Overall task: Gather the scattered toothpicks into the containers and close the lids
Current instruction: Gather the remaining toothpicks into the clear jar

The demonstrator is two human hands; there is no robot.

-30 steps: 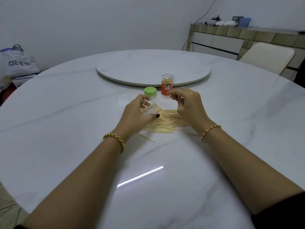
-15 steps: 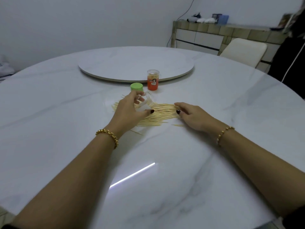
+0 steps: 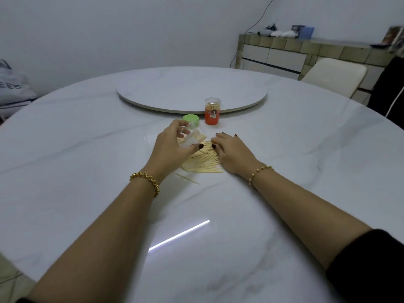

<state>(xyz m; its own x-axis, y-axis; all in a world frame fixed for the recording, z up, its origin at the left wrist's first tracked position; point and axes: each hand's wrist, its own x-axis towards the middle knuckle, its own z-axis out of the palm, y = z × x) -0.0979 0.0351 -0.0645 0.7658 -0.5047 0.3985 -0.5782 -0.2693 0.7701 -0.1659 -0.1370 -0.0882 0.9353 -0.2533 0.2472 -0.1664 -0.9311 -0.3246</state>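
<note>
- As both forearms come in from 6 o'clock, the table point(image 3: 87, 171) carries everything for the task just past mid-surface.
- A few strays point(image 3: 188, 179) lie at 7 o'clock of the pile, apart from it.
- Toothpicks point(image 3: 203, 163) lie in a loose fan between the two hands, roughly parallel, ends toward 4 o'clock.
- Right hand point(image 3: 232, 150) lies flat on the pile's 3 o'clock edge with the fingers straight, gripping nothing and pressing on the sticks.
- Left hand point(image 3: 172, 146) at 9 o'clock curls thumb and fingers round a clear jar point(image 3: 189, 139), which is tipped with its mouth toward the pile. How full it is, can't tell.
- Green lid point(image 3: 191, 118) sits at 12 o'clock of the left hand, just beyond the fingers. Whether it touches the jar, can't tell.
- Orange tub point(image 3: 212, 114) stands upright at 1 o'clock of the pile, near the lid, capped, with sticks showing inside.
- Turntable point(image 3: 192, 92) lies behind it, chair point(image 3: 334, 74) at 2 o'clock, bag point(image 3: 13, 88) at 10 o'clock.
- Step, as I judge it: bunching sticks for the jar, with most of them on the table.
- Next calls for squaring a bundle, pinching it, and feeding it end-first into the mouth. Then the strays, then the lid.
</note>
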